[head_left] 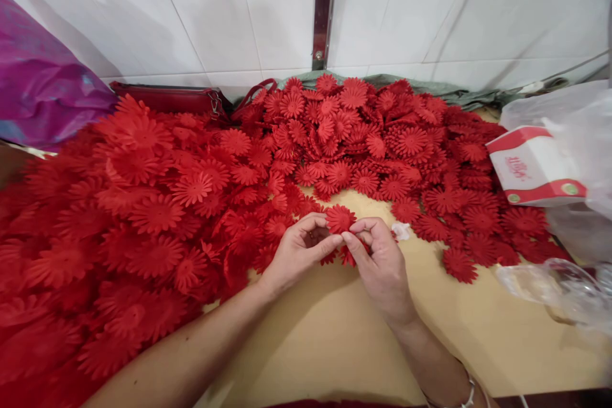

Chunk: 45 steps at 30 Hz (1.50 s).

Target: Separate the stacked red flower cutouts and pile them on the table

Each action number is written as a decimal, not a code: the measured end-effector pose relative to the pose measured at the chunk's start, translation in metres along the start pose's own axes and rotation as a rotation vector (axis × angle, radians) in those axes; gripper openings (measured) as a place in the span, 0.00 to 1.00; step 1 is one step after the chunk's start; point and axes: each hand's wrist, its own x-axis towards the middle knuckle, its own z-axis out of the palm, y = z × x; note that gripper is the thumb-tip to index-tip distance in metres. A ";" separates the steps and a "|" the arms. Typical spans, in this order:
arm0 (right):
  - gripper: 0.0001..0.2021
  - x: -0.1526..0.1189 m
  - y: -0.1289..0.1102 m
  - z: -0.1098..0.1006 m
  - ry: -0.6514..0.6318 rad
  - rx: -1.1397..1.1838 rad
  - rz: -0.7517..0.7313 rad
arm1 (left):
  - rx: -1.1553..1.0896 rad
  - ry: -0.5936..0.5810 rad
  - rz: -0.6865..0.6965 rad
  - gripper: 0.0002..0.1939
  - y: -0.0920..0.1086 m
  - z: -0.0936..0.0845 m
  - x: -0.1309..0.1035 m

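Note:
Between my two hands, over the middle of the table [306, 350], is a red artificial flower [340, 219] with many narrow petals. My left hand [299, 245] pinches its left and lower edge between thumb and fingers. From the other side, my right hand [380, 261] pinches its lower right edge, the two thumb tips nearly meeting. More red petals [348, 255] show just under the thumbs; whether they belong to the held piece I cannot tell. A large heap of like flowers [157, 213] spreads to the left, and another pile [411, 140] lies behind and to the right.
A red purse [165, 95] lies at the wall behind the heap, with a purple bag [45, 76] at far left. On the right are a white-and-red box [535, 166], clear plastic packaging [559, 284] and a plastic bag [588, 121]. A small white scrap [401, 231] sits near my right hand.

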 end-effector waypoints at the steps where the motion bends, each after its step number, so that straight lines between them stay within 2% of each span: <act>1: 0.11 0.000 0.000 0.000 0.002 0.004 0.002 | -0.020 -0.028 -0.021 0.17 -0.001 -0.001 0.000; 4: 0.11 0.001 0.001 -0.001 -0.005 0.031 0.015 | -0.062 -0.091 -0.069 0.17 -0.006 -0.002 0.000; 10: 0.14 -0.002 0.003 0.002 -0.035 0.003 0.024 | -0.068 -0.111 -0.051 0.17 -0.012 -0.003 0.001; 14: 0.15 -0.002 0.002 0.003 -0.041 0.021 0.011 | -0.051 -0.019 -0.053 0.20 -0.008 -0.002 0.002; 18: 0.14 0.001 -0.003 0.002 0.002 0.159 0.007 | -0.021 0.054 -0.001 0.16 -0.004 0.003 0.001; 23: 0.13 0.002 -0.004 -0.004 0.026 0.162 0.010 | 0.051 0.107 0.041 0.13 -0.004 0.011 -0.003; 27: 0.09 0.003 -0.003 -0.013 0.129 0.130 -0.094 | 0.096 0.235 0.061 0.13 -0.004 0.001 0.003; 29: 0.09 0.004 -0.004 -0.016 0.165 0.102 -0.103 | 0.087 0.252 0.061 0.14 -0.001 -0.006 0.007; 32: 0.10 0.005 -0.003 -0.014 0.101 0.004 -0.053 | 0.061 0.235 0.082 0.16 0.001 -0.010 0.008; 36: 0.12 0.004 0.005 -0.005 -0.045 -0.075 -0.017 | 0.026 0.151 0.077 0.17 0.000 -0.002 0.004; 39: 0.10 0.004 0.010 -0.002 -0.096 -0.074 -0.019 | 0.030 0.106 0.086 0.15 -0.002 0.002 0.002; 45: 0.10 0.005 0.005 -0.006 -0.196 -0.020 0.002 | 0.126 0.135 0.134 0.07 -0.003 0.003 -0.002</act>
